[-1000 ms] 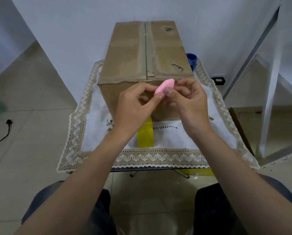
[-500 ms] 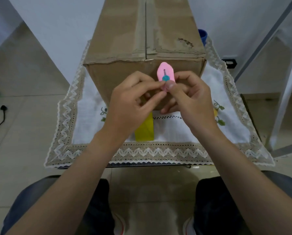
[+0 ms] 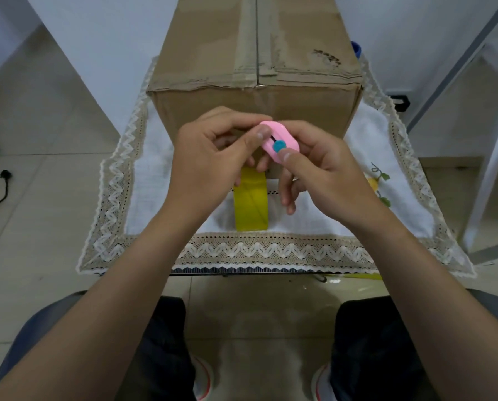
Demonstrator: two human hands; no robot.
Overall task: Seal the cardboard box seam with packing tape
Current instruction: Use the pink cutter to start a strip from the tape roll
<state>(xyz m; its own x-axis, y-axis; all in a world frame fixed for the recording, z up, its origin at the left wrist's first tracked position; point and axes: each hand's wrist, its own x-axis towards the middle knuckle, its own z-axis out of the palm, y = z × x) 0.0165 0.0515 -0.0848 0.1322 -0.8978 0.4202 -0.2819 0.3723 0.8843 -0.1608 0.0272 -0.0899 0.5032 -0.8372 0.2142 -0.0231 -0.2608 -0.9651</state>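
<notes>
Here, gripping a small pink cutter (image 3: 279,141) at centre frame: pinched at its upper tip in the left hand (image 3: 210,160), clasped in the curled right hand (image 3: 326,169), thumb beside the blue slider. Behind, at top centre, cardboard box (image 3: 213,111) standing on a lace-edged cloth (image 3: 271,251), top seam (image 3: 258,39) running away. Below the hands, yellow tape strip (image 3: 250,206) lying on the cloth, upper end hidden.

A white wall (image 3: 111,39) meets pale floor tiles (image 3: 39,227) behind a lace-edged tablecloth (image 3: 271,251).

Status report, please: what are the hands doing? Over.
Left hand and right hand both pinch pink cutter. Yellow tape trails below them onto tablecloth. Nothing in the way.
</notes>
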